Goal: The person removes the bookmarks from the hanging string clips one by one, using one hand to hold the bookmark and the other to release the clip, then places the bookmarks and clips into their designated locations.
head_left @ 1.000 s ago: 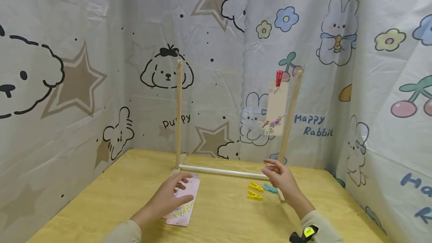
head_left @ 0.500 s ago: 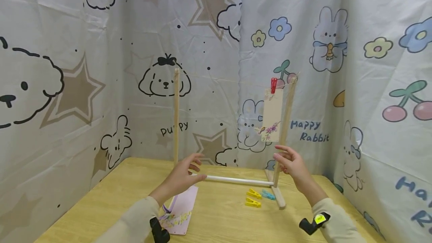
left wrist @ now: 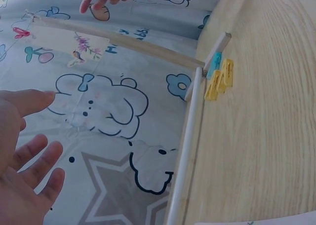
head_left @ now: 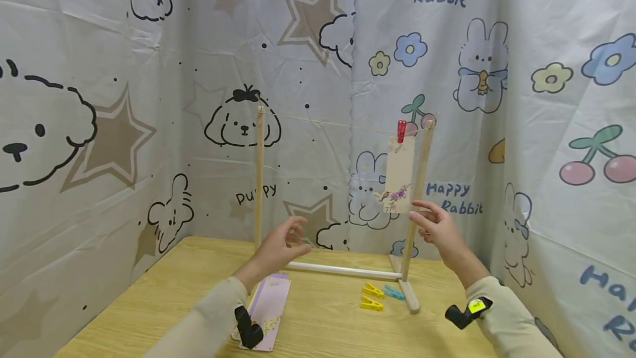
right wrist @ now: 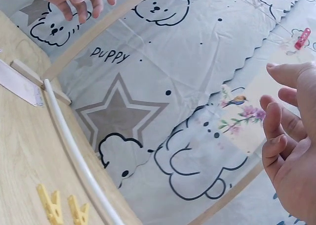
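A cream card (head_left: 399, 170) with purple flowers and a bird hangs from a thin string (head_left: 323, 121), held by a red clothespin (head_left: 401, 131) near the right post. My right hand (head_left: 439, 231) is raised by that post, fingers loosely bent, just right of the card's lower edge and holding nothing. Over the frame's left side hovers my left hand (head_left: 275, 247), thumb and fingers spread with nothing between them. Below it, pale purple floral cards (head_left: 268, 308) lie overlapping on the table, partly covered by the left sleeve and its wrist camera.
The wooden frame has a left post (head_left: 259, 181), a right post (head_left: 418, 198) and a white rod (head_left: 343, 271) low between them. Two yellow clothespins (head_left: 371, 303) and a blue clothespin (head_left: 394, 291) lie beside its right foot (head_left: 409, 296). A printed curtain (head_left: 313, 87) surrounds the wooden table (head_left: 318, 327).
Both hands have risen from near the tabletop, the left one also moving right, away from the purple cards. The head view has tilted upward. The hanging card stays clipped.
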